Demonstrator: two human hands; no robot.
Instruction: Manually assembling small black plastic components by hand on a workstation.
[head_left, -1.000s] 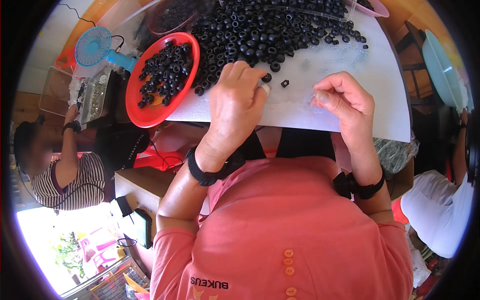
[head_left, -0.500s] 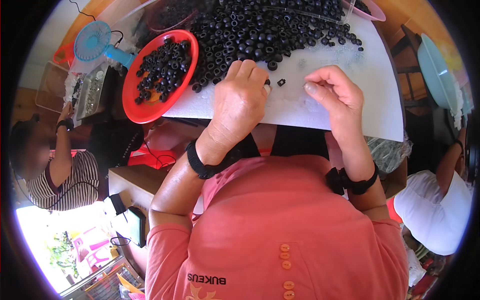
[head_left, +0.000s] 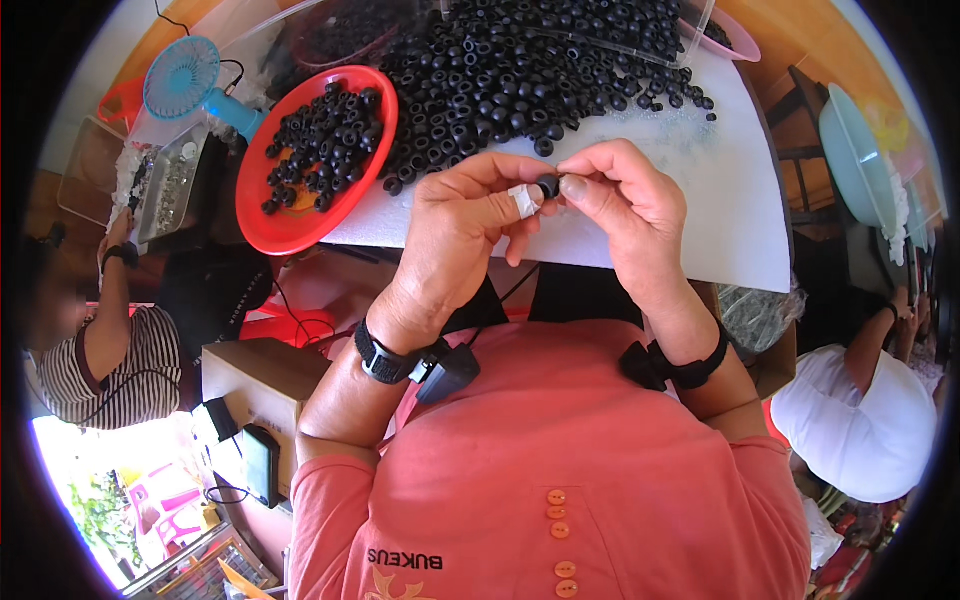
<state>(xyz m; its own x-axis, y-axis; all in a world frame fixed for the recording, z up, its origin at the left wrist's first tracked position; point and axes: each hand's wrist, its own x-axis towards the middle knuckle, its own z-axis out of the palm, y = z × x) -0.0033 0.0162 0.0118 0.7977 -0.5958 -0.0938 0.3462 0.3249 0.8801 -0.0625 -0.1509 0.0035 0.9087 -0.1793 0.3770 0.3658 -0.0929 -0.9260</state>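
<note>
A small round black piece, hollow like a cap or bead, is pinched between the thumb and forefinger of my left hand. White tape wraps that thumb. Close against the piece, the thumb and forefinger of my right hand press together; whatever is between them is too small and covered to make out. Both hands meet above the near edge of the white work surface. Beyond them spreads a large heap of similar black pieces. An orange-red plate at the left holds more of them.
A blue fan stands left of the plate. A clear plastic tray lies at the far side, beside a pink bowl. At the right is a light-blue basin. Other people sit at the left and right edges.
My hands have come together from apart. My left hand has turned, bringing a black piece into view in its pinch. My right fingertips have closed beside it. The small loose part between my hands no longer shows.
</note>
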